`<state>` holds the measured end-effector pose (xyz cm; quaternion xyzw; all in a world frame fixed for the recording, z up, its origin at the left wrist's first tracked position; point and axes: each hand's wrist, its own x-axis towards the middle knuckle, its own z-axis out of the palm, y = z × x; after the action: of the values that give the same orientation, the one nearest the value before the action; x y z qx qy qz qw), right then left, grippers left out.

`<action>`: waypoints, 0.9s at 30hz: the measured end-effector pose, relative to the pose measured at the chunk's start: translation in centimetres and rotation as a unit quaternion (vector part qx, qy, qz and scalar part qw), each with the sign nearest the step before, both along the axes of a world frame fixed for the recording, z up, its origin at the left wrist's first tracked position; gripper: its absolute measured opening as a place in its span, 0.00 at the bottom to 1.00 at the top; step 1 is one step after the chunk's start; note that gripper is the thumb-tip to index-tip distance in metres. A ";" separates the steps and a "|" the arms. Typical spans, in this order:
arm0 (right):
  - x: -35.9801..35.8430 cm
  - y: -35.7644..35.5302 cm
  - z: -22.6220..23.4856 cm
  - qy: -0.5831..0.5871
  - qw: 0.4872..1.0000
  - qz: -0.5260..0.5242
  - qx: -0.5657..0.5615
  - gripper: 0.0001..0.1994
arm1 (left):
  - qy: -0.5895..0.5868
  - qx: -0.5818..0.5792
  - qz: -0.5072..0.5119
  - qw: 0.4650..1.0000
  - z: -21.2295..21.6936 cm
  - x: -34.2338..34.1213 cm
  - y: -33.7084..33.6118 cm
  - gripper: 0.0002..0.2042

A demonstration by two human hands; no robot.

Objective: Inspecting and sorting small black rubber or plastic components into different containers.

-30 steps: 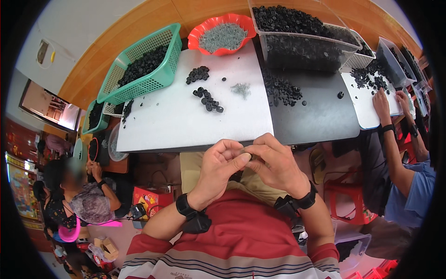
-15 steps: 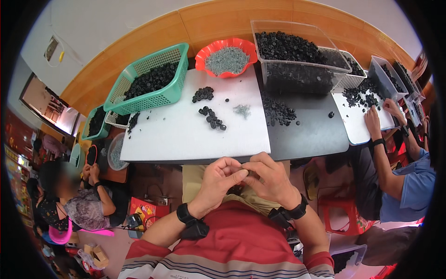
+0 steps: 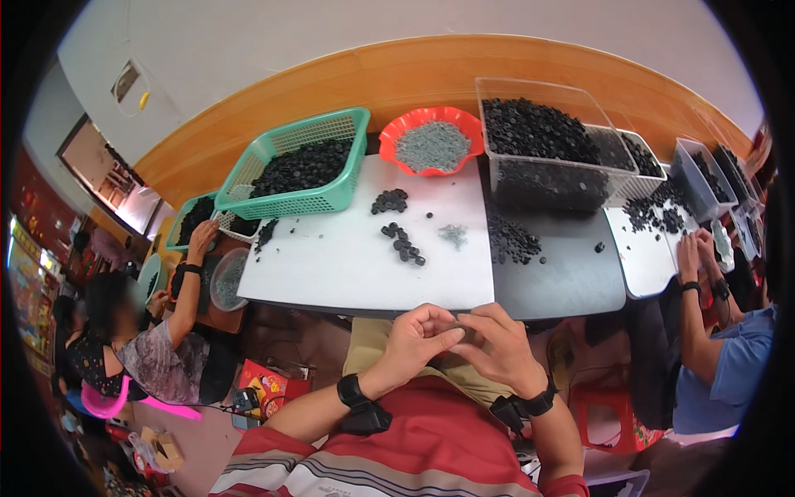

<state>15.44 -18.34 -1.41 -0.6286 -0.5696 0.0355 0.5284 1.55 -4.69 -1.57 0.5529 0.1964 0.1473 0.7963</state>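
Left hand [image 3: 422, 338], right hand [image 3: 503, 344] stayed fingertip-close, grip unclear; work seemed ongoing. Co-worker's hand [image 3: 202, 237] newly neared white rectangular plastic basket [image 3: 241, 236].

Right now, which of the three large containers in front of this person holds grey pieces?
The red bowl, standing between the green basket and the clear bin. Only it holds grey pieces; the other two hold black parts.

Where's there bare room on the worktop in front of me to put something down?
The roomiest is on the white board, between the clustered black pieces and its near edge. A smaller patch lies on the dark tabletop, between the scattered black parts and its near edge. Crowded: the far side, with the green basket, red bowl and clear bin.
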 end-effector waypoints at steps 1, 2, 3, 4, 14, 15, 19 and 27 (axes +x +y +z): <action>0.2 0.0 -0.2 0.015 1.000 0.004 0.022 0.18 | -0.001 0.014 -0.014 1.000 0.1 -0.2 0.6 0.10; 0.4 -0.2 -0.2 0.013 1.000 0.012 0.026 0.18 | -0.002 0.018 -0.006 1.000 0.1 -0.4 1.2 0.10; 0.7 -0.4 -0.3 0.031 0.999 0.001 0.023 0.19 | -0.011 0.066 0.017 0.998 0.0 -0.5 1.9 0.10; 1.0 -0.6 -0.4 0.048 0.999 -0.010 0.021 0.19 | -0.019 0.114 0.040 0.993 0.3 -0.7 2.5 0.10; 3.3 -1.0 -3.7 0.209 0.974 -0.029 0.079 0.11 | 0.089 0.512 0.243 0.819 7.5 -0.4 17.6 0.07; 3.3 -1.0 -3.8 0.203 0.976 -0.023 0.075 0.11 | 0.075 0.527 0.256 0.807 8.0 -0.2 20.4 0.08; 3.3 -1.1 -3.3 0.191 0.980 -0.014 0.060 0.10 | 0.141 0.603 0.293 0.728 10.4 0.8 27.8 0.09; 3.5 -1.3 -3.2 0.181 0.983 -0.025 0.031 0.09 | 0.111 0.600 0.357 0.707 6.7 0.1 26.3 0.10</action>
<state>18.96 -19.61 -4.66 -0.6089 -0.4495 0.1182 0.6429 1.65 21.64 5.11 0.8150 0.3362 0.4450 0.1574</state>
